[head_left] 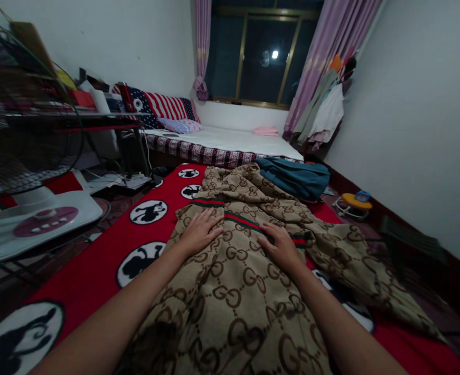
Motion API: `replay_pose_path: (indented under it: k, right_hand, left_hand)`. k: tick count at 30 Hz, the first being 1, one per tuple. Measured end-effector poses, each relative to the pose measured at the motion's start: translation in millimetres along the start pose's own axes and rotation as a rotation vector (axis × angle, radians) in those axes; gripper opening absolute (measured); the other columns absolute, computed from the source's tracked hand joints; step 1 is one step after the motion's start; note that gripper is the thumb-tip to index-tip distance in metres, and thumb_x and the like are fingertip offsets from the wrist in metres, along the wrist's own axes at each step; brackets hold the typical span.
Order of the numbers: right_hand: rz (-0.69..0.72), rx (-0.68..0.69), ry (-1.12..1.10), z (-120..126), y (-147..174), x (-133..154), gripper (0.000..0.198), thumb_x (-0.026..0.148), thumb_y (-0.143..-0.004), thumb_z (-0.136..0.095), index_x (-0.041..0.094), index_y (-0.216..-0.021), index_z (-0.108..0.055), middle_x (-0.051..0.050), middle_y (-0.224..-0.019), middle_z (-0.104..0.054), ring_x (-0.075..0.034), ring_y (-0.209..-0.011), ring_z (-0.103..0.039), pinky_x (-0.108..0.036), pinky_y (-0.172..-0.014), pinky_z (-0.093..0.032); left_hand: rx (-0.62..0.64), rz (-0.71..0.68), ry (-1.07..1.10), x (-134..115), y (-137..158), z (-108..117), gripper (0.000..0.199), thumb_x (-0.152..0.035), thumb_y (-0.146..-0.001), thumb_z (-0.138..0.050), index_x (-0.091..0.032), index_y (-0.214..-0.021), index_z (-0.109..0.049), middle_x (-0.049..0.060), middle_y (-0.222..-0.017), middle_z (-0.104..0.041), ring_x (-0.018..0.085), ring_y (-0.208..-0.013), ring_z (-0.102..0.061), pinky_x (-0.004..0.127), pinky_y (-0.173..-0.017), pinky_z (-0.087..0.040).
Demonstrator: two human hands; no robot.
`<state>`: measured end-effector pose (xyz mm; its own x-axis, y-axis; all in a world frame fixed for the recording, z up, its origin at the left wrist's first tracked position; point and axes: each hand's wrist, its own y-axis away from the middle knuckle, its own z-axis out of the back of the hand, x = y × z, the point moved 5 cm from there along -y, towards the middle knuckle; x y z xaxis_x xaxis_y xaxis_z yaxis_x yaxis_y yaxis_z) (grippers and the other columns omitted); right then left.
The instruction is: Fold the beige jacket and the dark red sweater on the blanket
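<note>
A tan jacket (238,268) with a brown linked-letter pattern lies spread out in front of me, with a green and red stripe running across it. One sleeve (355,260) stretches to the right, and loose folds bunch at the far end. My left hand (202,232) rests flat on the cloth just below the stripe, fingers spread. On the other side, my right hand (280,244) lies with its fingers apart near the stripe. Neither hand grips the fabric. Beneath the jacket is a red blanket (97,276) with white circles and black figures.
Beyond the jacket sits a folded teal garment (296,177). A fan (38,219) stands close on the left, beside a cluttered desk (109,117). Farther back is a bed (230,138) under the window. A yellow stool (355,202) is by the right wall.
</note>
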<state>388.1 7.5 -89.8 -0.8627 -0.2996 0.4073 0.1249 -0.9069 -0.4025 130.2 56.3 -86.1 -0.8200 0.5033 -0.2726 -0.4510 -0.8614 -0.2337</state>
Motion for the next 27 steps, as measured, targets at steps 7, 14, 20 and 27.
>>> replay_pose_path:
  k: [7,14,20,27]
  right_hand:
    - [0.007,-0.018,-0.013,2,-1,0,0.038,0.043,-0.087,-0.055,0.022,-0.115,-0.067,-0.011,-0.131,-0.06,-0.026,-0.122,-0.053,-0.047,-0.108,-0.031]
    - [0.046,-0.01,-0.022,4,-1,1,0.036,0.042,-0.087,-0.054,0.022,-0.114,-0.067,-0.01,-0.129,-0.062,-0.026,-0.121,-0.054,-0.046,-0.105,-0.035]
    - [0.042,-0.014,-0.027,2,-1,-1,0.034,0.041,-0.086,-0.056,0.022,-0.113,-0.067,-0.01,-0.128,-0.063,-0.026,-0.121,-0.054,-0.047,-0.105,-0.035]
    - [0.048,-0.207,-0.064,14,1,3,0.028,0.032,-0.084,-0.054,0.019,-0.103,-0.07,-0.012,-0.116,-0.068,-0.026,-0.113,-0.059,-0.043,-0.1,-0.042]
  left_hand:
    - [-0.004,-0.025,0.023,3,-2,1,0.051,-0.054,-0.095,-0.036,-0.034,-0.142,-0.044,0.007,-0.156,-0.031,0.026,-0.144,-0.025,0.051,-0.114,-0.021]
    - [0.002,-0.019,0.047,4,-2,2,0.052,-0.055,-0.094,-0.037,-0.033,-0.141,-0.045,0.008,-0.156,-0.03,0.026,-0.144,-0.024,0.052,-0.114,-0.019]
    - [-0.005,-0.026,0.059,2,-1,2,0.051,-0.054,-0.094,-0.038,-0.034,-0.14,-0.046,0.008,-0.155,-0.032,0.026,-0.143,-0.026,0.053,-0.114,-0.02]
    - [-0.474,0.272,-0.06,15,12,33,0.046,-0.038,-0.087,-0.053,-0.02,-0.13,-0.056,0.013,-0.147,-0.04,0.029,-0.136,-0.037,0.045,-0.112,-0.031]
